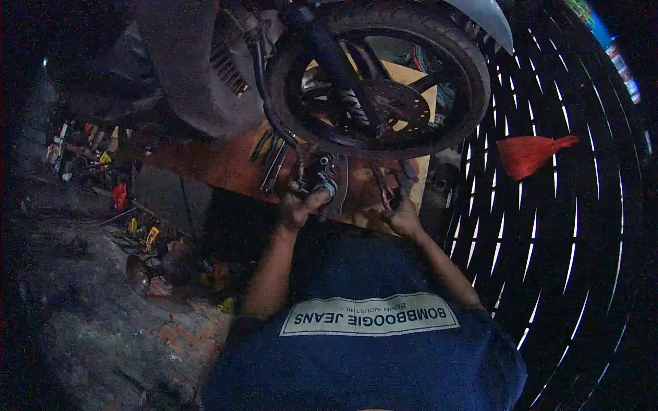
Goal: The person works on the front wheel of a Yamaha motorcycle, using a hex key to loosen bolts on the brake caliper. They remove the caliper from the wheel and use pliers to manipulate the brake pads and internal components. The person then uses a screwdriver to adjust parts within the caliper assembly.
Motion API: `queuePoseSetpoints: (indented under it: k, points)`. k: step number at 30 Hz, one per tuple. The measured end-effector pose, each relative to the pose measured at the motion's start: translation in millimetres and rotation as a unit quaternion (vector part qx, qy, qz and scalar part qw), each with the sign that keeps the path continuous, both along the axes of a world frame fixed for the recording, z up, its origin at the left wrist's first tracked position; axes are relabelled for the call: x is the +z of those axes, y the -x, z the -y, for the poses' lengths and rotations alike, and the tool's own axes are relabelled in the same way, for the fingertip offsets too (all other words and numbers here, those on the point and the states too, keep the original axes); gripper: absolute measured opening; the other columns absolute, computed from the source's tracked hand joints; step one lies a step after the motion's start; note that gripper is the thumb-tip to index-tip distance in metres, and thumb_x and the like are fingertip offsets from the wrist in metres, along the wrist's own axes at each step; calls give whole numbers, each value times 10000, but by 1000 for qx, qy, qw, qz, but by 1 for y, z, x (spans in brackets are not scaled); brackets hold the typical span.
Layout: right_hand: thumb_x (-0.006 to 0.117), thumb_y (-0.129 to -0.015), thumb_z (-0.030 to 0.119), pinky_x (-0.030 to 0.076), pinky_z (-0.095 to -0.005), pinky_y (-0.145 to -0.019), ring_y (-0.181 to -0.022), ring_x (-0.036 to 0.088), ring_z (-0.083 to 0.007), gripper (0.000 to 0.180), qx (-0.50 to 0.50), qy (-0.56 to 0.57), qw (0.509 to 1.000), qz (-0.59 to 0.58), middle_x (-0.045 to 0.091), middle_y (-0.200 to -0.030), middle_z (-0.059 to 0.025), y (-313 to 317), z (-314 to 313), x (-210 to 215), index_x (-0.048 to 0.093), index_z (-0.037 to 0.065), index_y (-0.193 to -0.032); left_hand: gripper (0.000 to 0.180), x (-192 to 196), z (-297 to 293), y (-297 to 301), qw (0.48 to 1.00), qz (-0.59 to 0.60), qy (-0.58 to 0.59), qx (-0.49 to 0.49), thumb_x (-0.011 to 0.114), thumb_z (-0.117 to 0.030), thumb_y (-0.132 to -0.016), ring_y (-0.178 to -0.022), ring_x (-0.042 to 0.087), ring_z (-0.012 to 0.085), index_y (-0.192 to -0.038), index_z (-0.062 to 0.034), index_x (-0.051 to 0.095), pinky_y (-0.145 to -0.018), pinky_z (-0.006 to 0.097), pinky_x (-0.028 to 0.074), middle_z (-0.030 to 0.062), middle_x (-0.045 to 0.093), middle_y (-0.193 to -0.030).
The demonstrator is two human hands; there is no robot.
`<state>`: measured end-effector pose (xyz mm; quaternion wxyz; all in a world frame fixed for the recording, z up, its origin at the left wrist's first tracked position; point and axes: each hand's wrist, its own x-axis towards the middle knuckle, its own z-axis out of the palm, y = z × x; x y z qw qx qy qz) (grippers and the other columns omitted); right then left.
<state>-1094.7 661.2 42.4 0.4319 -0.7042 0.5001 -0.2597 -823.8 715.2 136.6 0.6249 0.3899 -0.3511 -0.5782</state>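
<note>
My left hand (300, 209) is closed on a dark metal engine part (326, 177) with round openings, its thumb laid along the near side. Just above this hand comes down the end of a curved metal pipe (261, 85). To the right, my right hand (403, 219) has its fingers bent together at the near edge of a reddish-brown work surface (226, 161). Whatever lies in those fingers is too dark to make out. Beside the engine part, several thin metal rods (275, 161) rest on the surface.
A motorcycle front wheel (277, 103) with a brake disc (415, 103) stands just beyond my hands. A red cloth-like bundle (531, 154) shows against dark slats (548, 233) at right. Tools and scraps (147, 233) lie at left, near rough grey ground (89, 308).
</note>
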Motion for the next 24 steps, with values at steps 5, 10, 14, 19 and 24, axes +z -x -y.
queuePoseSetpoints:
  k: [5, 10, 14, 19, 24]
  points:
    - [821, -648, 293, 411, -389, -940, -1083, 519, -277, 808, -31, 43, 997, 58, 511, -1187, -181, -13, -3, 97, 380, -11, -1253, 583, 31, -2, 6, 994, 94, 49, 3, 673, -170, -785, -1103, 526, 208, -1292, -9, 435, -968, 349, 405, 96, 538, -1208]
    - [734, -703, 24, 454, -321, -841, -955, 527, -180, 598, -33, 330, 932, 149, 512, -1045, -91, -15, -14, 189, 397, 21, -1197, 392, 44, 2, 14, 989, 102, 41, 100, 631, -167, -839, -1011, 578, 190, -1182, -1, 542, -876, 327, 470, 90, 598, -1105]
    - [721, -718, 294, 502, -401, -721, -842, 616, -292, 726, 83, 184, 968, -148, 599, -920, -152, 24, -7, 108, 332, 60, -1284, 290, 8, 11, 6, 996, 15, -42, 71, 589, -149, -870, -966, 595, 194, -1119, 0, 587, -858, 331, 474, 81, 624, -1046]
    - [649, -779, 258, 525, -419, -644, -762, 637, -358, 708, 48, 119, 951, -280, 631, -894, -188, -4, -10, 131, 267, 138, -1364, 334, 22, 9, 6, 996, 54, -23, 70, 557, -135, -885, -1014, 570, 201, -1193, -7, 537, -895, 341, 447, 91, 585, -1135]
    - [466, -905, 280, 517, -387, -697, -832, 635, -281, 497, -10, 273, 942, -195, 641, -959, -108, 9, -11, 129, 346, 59, -1334, 397, -2, 10, -4, 997, 54, -25, 47, 541, -103, -880, -1063, 542, 202, -1262, -16, 477, -921, 348, 433, 89, 551, -1187]
